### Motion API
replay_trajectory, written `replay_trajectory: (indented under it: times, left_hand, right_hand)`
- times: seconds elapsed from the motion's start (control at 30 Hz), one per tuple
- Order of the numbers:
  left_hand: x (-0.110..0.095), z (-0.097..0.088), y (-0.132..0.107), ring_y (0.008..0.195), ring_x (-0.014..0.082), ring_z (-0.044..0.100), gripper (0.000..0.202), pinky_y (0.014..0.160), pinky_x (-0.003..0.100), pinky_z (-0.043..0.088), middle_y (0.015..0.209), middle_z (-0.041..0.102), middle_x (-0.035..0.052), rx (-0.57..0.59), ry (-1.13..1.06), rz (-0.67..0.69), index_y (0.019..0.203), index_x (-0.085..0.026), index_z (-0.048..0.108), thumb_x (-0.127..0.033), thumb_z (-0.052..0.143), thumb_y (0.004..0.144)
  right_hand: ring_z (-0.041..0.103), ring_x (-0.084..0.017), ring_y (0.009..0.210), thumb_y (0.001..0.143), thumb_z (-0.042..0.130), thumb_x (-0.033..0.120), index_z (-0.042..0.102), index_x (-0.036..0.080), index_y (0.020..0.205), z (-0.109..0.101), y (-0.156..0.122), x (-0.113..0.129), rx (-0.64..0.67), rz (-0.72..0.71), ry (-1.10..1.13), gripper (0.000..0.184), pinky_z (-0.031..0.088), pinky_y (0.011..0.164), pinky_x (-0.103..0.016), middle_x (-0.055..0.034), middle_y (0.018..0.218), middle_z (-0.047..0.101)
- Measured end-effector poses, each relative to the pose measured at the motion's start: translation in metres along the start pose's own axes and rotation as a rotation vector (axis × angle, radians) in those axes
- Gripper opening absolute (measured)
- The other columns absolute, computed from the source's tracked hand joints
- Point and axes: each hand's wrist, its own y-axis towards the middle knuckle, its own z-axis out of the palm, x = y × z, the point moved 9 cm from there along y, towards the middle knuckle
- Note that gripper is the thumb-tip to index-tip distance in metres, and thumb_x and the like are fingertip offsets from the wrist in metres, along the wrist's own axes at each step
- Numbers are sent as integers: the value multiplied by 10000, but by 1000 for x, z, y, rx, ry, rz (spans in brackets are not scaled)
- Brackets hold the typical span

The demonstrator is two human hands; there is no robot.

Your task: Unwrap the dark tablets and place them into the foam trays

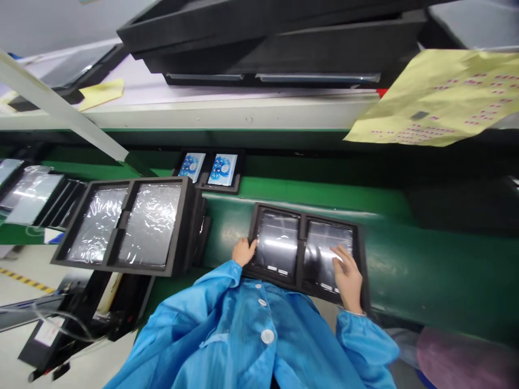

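Observation:
A black foam tray [302, 243] lies in front of me on the green bench. Its two compartments each hold a dark glossy screen panel, the left panel [279, 237] and the right panel [320, 243], with small white labels along the lower edges. My left hand [243, 252] grips the tray's left rim, thumb on top. Over the right panel hovers my right hand [348, 276], thumb and fingers apart with nothing visible between them; whether the fingertips touch the panel I cannot tell.
To the left stands a stack of foam trays [186, 227] with film-covered panels. Behind it, a smaller tray holds two blue-patterned screens [222, 169]. More black trays [267, 48] rest on the shelf above, and a yellow printed sheet [441, 102] hangs over its edge.

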Motion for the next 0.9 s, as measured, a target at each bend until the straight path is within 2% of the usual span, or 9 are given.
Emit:
replay_trajectory:
  times: [0.2, 0.27, 0.33, 0.4, 0.47, 0.53, 0.6, 0.73, 0.9]
  left_hand:
    - [-107, 47, -4, 1042, 150, 740, 380, 955, 261, 563, 1174, 775, -4, 286, -93, 531, 1333, -275, 659, -272, 581, 961]
    - [-132, 36, 14, 1120, 135, 709, 432, 1011, 253, 539, 1249, 748, -36, 274, -99, 641, 1341, -314, 655, -218, 613, 921]
    - [-143, 5, 50, 1299, 139, 603, 535, 1136, 280, 451, 1431, 640, -12, 153, -91, 651, 1438, -294, 570, -137, 539, 928]
    - [-133, -39, 95, 1454, 161, 441, 608, 1239, 338, 325, 1581, 479, 63, -38, -65, 563, 1526, -208, 452, -52, 415, 940]
    - [-104, -87, 135, 1510, 229, 342, 613, 1263, 439, 266, 1616, 391, 151, -219, -18, 422, 1533, -133, 412, -15, 382, 933]
    - [-63, -126, 162, 1446, 311, 409, 514, 1204, 540, 321, 1541, 449, 193, -338, 51, 261, 1469, -113, 469, -105, 498, 955]
    - [-24, -152, 176, 1357, 327, 483, 436, 1143, 584, 370, 1461, 515, 154, -397, 131, 138, 1378, -148, 543, -256, 606, 960]
    - [11, -173, 186, 1271, 286, 545, 352, 1106, 549, 416, 1376, 580, 111, -393, 292, 89, 1265, -174, 617, -358, 627, 966]
    - [-1, -177, 204, 1202, 269, 588, 304, 1081, 535, 434, 1259, 640, 98, -359, 441, 142, 1185, -153, 645, -364, 626, 967]
  right_hand:
    - [599, -307, 1265, 905, 533, 530, 741, 206, 1143, 4, 5, 18, -18, -1, 7, 452, 523, 1027, -495, -134, 1402, 612]
    - [596, -305, 1270, 906, 538, 521, 746, 209, 1126, 2, 4, 21, -25, -3, -7, 434, 524, 1022, -487, -130, 1392, 621]
    - [581, -300, 1294, 916, 535, 504, 742, 222, 1138, -2, 1, 21, -19, -8, -30, 415, 513, 1033, -482, -117, 1400, 620]
    - [582, -293, 1292, 932, 519, 487, 730, 229, 1161, -9, -5, 16, -11, -18, -51, 404, 504, 1039, -481, -112, 1397, 624]
    - [605, -284, 1257, 955, 489, 465, 714, 225, 1174, -15, -14, 8, -7, -42, -88, 395, 500, 1042, -479, -114, 1362, 644]
    - [629, -274, 1201, 992, 419, 432, 693, 208, 1190, -9, -25, 4, 30, -118, -228, 406, 513, 1023, -471, -127, 1304, 664]
    - [631, -274, 1151, 1013, 353, 386, 674, 175, 1213, 11, -38, 6, 105, -212, -411, 433, 528, 995, -460, -155, 1241, 664]
    - [597, -292, 1061, 973, 499, 334, 606, 184, 1376, 71, -57, 10, 253, -236, -645, 442, 547, 908, -434, -175, 1172, 602]
    - [617, -263, 985, 942, 599, 283, 400, 407, 1540, 100, -42, -6, 341, -63, -883, 642, 544, 810, -346, -111, 1093, 599]
